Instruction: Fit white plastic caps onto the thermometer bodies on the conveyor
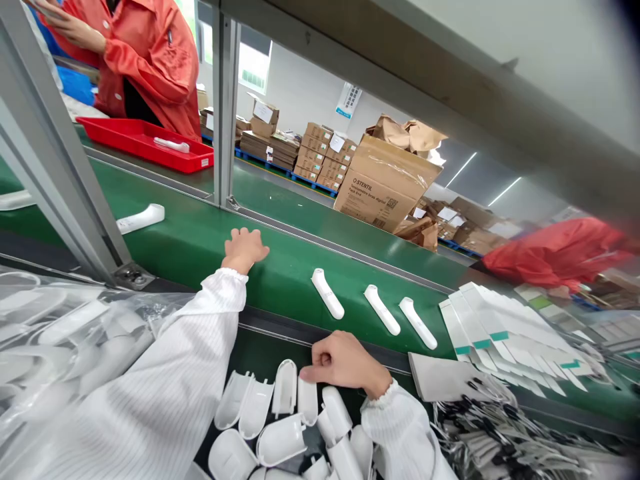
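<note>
My left hand (245, 251) is stretched over the green conveyor belt (285, 267), fingers apart and slightly bent, palm down, nothing visible in it. Left of it lies a white handheld device (142, 219), shaped like a forehead thermometer. To its right, a similar white device (328, 294) rests on the belt, with two more beyond. My right hand (345, 360) is lower, fingers curled, its thumb and forefinger at the top end of a white plastic cover (307, 402). Several more curved white covers (281, 440) lie loosely around that one, some hollow side up.
A metal post (225, 107) and rail cross the view. Clear bags of white parts (75, 340) lie at left. White flat cartons (500, 333) and bundled cables (490, 427) are at right. A person in red (150, 67) stands behind a red tray (145, 143); another red sleeve (555, 257) is blurred.
</note>
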Demonstrator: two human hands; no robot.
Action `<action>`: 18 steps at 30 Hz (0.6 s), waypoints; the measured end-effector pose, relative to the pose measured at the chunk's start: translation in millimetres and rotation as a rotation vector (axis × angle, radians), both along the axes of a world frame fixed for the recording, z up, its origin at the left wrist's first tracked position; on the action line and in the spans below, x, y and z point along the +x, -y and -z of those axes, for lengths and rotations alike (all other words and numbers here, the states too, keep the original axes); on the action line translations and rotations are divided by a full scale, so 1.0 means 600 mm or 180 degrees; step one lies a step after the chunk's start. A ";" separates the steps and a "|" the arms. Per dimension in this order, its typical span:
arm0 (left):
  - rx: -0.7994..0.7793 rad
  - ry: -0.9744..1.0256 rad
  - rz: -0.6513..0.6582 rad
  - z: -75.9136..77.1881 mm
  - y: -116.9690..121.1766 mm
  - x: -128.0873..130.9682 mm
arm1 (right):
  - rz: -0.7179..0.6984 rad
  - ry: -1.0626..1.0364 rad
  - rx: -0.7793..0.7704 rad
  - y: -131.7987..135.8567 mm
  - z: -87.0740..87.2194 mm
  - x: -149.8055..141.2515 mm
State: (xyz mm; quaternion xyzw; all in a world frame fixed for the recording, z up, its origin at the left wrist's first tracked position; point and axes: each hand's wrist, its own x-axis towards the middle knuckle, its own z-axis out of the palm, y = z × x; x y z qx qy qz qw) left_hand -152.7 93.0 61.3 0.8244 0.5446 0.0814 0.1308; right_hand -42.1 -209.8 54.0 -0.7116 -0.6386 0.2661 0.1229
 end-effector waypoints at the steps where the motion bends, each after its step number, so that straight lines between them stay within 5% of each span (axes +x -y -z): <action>1: -0.0148 -0.0076 0.0043 0.003 0.000 -0.001 | -0.0032 -0.0028 -0.0090 0.001 -0.004 -0.002; 5: -0.0571 -0.0268 0.0244 0.014 0.004 0.008 | -0.0099 -0.0153 -0.0398 0.004 -0.019 -0.006; 12: -0.0465 -0.0028 0.0263 0.022 0.014 0.024 | 0.0039 0.0541 -0.0596 0.024 -0.019 -0.021; 18: -0.0504 0.0142 0.0352 0.039 0.019 0.043 | 0.0104 -0.0343 -0.0062 0.013 -0.016 -0.014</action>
